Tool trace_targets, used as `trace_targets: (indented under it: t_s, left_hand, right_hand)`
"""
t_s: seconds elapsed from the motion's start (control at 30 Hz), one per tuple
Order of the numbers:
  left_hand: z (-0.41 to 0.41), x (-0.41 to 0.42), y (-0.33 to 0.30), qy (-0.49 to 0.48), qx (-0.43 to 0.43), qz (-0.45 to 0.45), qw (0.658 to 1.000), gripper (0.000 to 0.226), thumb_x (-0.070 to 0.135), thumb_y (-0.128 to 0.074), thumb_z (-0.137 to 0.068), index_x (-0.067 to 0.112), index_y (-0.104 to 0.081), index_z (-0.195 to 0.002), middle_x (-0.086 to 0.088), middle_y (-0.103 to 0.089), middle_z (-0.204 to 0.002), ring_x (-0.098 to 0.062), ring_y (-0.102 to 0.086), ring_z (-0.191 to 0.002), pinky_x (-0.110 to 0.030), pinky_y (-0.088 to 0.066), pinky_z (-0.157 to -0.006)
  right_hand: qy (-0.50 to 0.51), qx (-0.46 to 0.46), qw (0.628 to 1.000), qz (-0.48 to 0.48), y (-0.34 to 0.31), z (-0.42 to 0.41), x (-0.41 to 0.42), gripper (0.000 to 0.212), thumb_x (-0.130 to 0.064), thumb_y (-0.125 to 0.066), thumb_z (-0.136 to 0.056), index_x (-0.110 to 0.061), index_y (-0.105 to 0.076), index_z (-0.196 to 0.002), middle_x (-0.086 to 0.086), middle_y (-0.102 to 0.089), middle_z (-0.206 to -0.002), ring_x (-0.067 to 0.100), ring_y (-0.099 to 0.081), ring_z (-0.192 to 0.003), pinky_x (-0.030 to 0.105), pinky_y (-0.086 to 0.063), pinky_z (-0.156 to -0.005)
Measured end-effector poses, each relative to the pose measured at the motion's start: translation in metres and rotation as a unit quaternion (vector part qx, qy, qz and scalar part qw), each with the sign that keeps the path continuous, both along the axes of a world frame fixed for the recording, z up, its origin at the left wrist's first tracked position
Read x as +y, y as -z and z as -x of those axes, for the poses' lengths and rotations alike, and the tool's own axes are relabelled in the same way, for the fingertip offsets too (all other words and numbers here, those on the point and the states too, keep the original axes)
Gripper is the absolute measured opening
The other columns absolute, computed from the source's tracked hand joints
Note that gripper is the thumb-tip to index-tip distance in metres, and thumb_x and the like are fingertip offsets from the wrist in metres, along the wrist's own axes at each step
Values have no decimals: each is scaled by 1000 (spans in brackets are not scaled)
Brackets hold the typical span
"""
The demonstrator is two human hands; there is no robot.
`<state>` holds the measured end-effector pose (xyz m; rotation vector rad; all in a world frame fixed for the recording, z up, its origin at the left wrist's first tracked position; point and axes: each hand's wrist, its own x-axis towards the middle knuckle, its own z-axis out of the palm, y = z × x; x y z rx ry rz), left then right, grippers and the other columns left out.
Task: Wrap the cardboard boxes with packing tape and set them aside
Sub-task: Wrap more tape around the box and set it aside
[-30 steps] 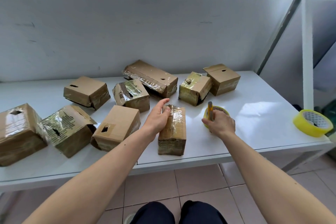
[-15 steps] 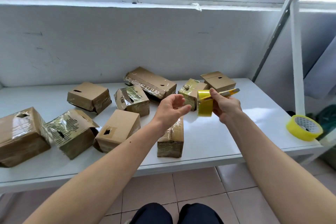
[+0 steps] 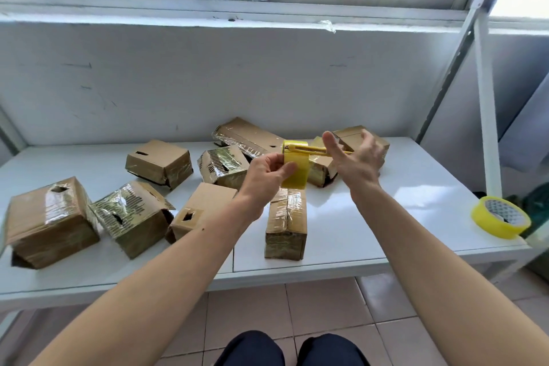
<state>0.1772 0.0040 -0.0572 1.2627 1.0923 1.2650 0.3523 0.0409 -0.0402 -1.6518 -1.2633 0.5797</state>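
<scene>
My left hand grips a yellow roll of packing tape, held edge-on in the air above the table. A yellow utility knife lies across the roll's top, held in my right hand, whose index finger and thumb stick out. Below the roll a narrow, tape-wrapped cardboard box stands near the front edge of the white table. Several more cardboard boxes, some shiny with tape, lie across the table's left and back.
A second yellow tape roll lies at the table's right front corner. A white wall backs the table, and a white metal post rises at the right. A plain box with a slot sits left of the narrow box.
My left hand has closed round the tape roll, which it was only reaching for before. My right hand has shifted rightward with the knife and spread its fingers. The narrow box stays put.
</scene>
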Motion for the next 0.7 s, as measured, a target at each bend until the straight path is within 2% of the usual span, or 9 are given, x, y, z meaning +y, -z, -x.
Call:
trace_targets:
  t_s: [0.07, 0.13, 0.17, 0.27, 0.33, 0.43, 0.57, 0.7]
  left_hand:
    - [4, -1, 0, 7, 14, 4, 1000, 12, 7, -60, -97, 17, -67, -97, -4, -69, -96, -15, -66, -89, -24, -56, -82]
    - [6, -5, -1, 12, 21, 7, 1000, 11, 8, -59, -97, 18, -66, -97, -4, -68, -94, -15, -64, -88, -26, -56, -83]
    - [7, -6, -1, 14, 23, 8, 1000, 11, 9, -59, -98, 18, -65, -96, -4, -67, -94, -14, -64, -86, -24, -56, -80]
    - [10, -10, -3, 5, 45, 11, 999, 8, 14, -58, -100, 19, -64, -98, -1, -65, -94, -13, -62, -86, -23, -56, -76]
    - [12, -12, -3, 2, 52, 19, 998, 7, 18, -57, -101, 16, -63, -103, -3, -65, -96, -18, -62, -91, -29, -56, -77]
    - [15, -16, -4, 29, 53, 39, 997, 12, 20, -60, -100, 15, -61, -110, -10, -70, -106, -25, -68, -100, -38, -57, -86]
    - [16, -20, -5, 44, 48, 47, 997, 17, 13, -66, -95, 10, -63, -112, -1, -77, -86, -14, -74, -83, -34, -59, -81]
    - [14, -16, -11, 7, 87, 54, 995, 15, 18, -65, -97, 4, -66, -103, 0, -75, -74, -9, -71, -67, -33, -60, -70]
  right_hand:
    - [-103, -164, 977, -84, -6, 2, -3, 73, -71, -53, -86, -23, -51, -141, 4, -46, -145, 23, -35, -136, 31, -23, -105]
    - [-209, -276, 934, -91, -9, 8, -2, 67, -77, -37, -85, -30, -66, -123, -1, -65, -121, 21, -52, -120, 34, -30, -101]
    - [-237, -303, 919, -86, -10, 9, -1, 63, -76, -39, -85, -29, -69, -117, -2, -69, -108, 21, -58, -108, 38, -37, -98]
    - [-260, -281, 919, -93, -10, 14, -2, 36, -52, -63, -90, -22, -70, -108, -3, -69, -92, 19, -60, -87, 44, -51, -80]
    - [-254, -246, 931, -96, -12, 18, -4, 24, -43, -71, -88, -21, -71, -98, -8, -65, -82, 13, -57, -78, 41, -52, -75]
    - [-222, -199, 951, -83, -13, 21, -3, 17, -39, -77, -84, -23, -71, -86, -15, -58, -68, 10, -54, -68, 39, -50, -70]
    - [-191, -211, 956, -67, -13, 24, -1, 18, -44, -74, -85, -28, -66, -79, -15, -56, -69, 15, -55, -77, 39, -48, -70]
    - [-137, -219, 964, -57, -8, 29, -3, 21, -48, -68, -88, -28, -68, -83, -7, -65, -82, 21, -60, -92, 34, -41, -71]
